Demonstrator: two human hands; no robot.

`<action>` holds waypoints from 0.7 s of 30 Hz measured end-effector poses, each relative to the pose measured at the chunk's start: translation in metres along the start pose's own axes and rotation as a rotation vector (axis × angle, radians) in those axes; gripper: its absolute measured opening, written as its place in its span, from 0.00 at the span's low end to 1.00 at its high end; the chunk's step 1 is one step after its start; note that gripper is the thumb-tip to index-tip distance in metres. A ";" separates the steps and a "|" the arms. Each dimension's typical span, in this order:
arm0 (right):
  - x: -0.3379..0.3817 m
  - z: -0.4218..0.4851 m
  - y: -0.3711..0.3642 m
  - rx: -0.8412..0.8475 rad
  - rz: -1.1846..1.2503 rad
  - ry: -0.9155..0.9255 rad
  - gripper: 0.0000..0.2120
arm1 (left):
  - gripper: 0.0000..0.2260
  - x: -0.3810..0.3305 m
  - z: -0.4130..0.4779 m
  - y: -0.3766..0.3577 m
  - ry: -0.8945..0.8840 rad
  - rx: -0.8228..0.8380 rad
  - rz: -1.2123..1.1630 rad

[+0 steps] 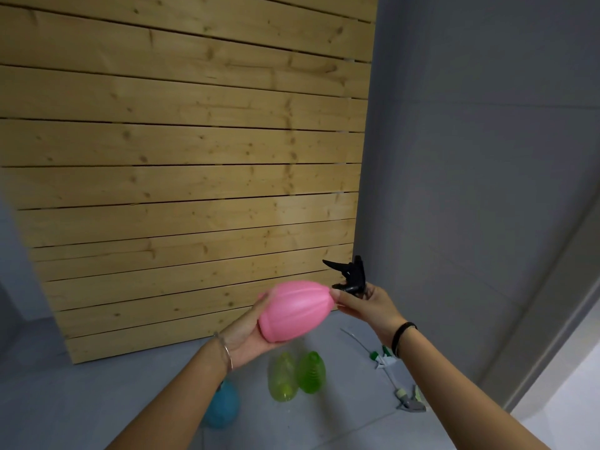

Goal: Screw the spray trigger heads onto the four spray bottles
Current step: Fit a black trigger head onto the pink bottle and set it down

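Note:
My left hand (248, 336) cradles a pink ribbed spray bottle (293, 310) tilted on its side, neck toward the right. At that neck my right hand (365, 305) grips the collar of a black trigger head (352, 276), whose lever points up and left. Below on the grey floor lie a yellow-green bottle (282, 376), a green bottle (311, 371) and a blue bottle (222, 407), the blue one partly hidden by my left forearm. A green-and-white trigger head (383, 357) and a grey trigger head (410, 401) with dip tubes lie to the right.
A wooden slat panel (194, 157) leans behind the work area. A grey wall (487, 157) stands to the right, with a lighter floor strip (568, 401) at the far right.

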State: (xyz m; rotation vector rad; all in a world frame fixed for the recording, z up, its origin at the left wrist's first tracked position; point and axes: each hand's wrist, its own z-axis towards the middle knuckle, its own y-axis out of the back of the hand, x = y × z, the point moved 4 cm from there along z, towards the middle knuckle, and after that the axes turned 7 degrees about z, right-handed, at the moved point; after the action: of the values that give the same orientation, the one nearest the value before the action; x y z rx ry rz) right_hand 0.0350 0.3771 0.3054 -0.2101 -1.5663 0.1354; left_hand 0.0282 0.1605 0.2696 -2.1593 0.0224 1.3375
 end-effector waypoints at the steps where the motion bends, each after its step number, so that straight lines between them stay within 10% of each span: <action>1: -0.002 0.000 -0.003 0.023 -0.003 -0.005 0.13 | 0.37 0.003 -0.003 -0.001 0.067 -0.014 -0.003; 14: 0.001 0.001 0.003 -0.051 0.114 -0.004 0.12 | 0.34 0.011 0.000 -0.018 0.055 -0.048 0.159; 17: 0.000 0.001 0.004 -0.056 0.128 -0.031 0.12 | 0.54 0.003 0.002 -0.018 -0.061 0.005 0.165; 21: -0.002 0.000 0.001 -0.022 0.111 -0.048 0.10 | 0.34 0.017 -0.007 -0.021 0.164 0.037 0.193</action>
State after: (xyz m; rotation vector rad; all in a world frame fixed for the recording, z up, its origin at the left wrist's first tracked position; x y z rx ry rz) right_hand 0.0350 0.3775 0.3037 -0.3128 -1.6046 0.2117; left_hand 0.0485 0.1791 0.2674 -2.2754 0.3251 1.2486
